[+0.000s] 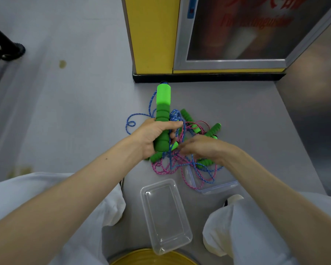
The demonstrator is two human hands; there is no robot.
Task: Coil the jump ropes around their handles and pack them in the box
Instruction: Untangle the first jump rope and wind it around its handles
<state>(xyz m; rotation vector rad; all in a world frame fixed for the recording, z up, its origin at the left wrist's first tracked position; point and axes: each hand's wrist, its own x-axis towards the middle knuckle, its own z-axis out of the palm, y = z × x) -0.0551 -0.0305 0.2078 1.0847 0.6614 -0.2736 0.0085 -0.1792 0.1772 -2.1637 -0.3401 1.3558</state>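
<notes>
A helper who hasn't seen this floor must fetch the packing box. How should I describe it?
Start at the yellow pillar and come down past the tangled jump ropes to the grey floor between the person's knees. The box is the clear rectangular tub there: deep and empty, unlike the flat lid beside it, which has rope draped over it.

Even, soft indoor light; faint shadows; right hand (201, 148) motion-blurred; wide-angle bending at edges.
</notes>
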